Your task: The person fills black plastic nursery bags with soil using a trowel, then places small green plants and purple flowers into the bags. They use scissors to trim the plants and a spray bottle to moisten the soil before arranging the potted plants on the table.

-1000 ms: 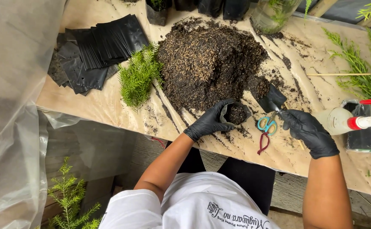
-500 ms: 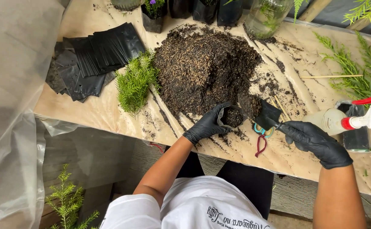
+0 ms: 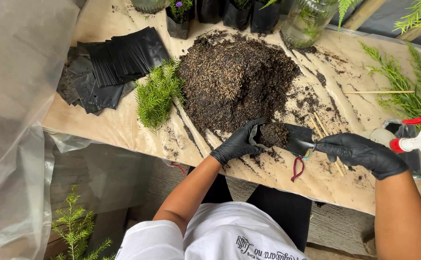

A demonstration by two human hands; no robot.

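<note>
Black bag [image 3: 287, 137], dark brown soil [image 3: 234, 77]

From my feed, the packaging here is all black plastic nursery bags. A fanned stack of flat, empty black bags [image 3: 109, 67] lies at the upper left of the surface [image 3: 104, 130]. Filled black bags [image 3: 234, 13] with plants stand in a row along the top edge. One small black bag [image 3: 287, 137], partly filled with soil, sits at centre right, held between my left hand [image 3: 237, 143] and right hand [image 3: 359, 151]. I see no labels, signs or screens on the surface.
</note>
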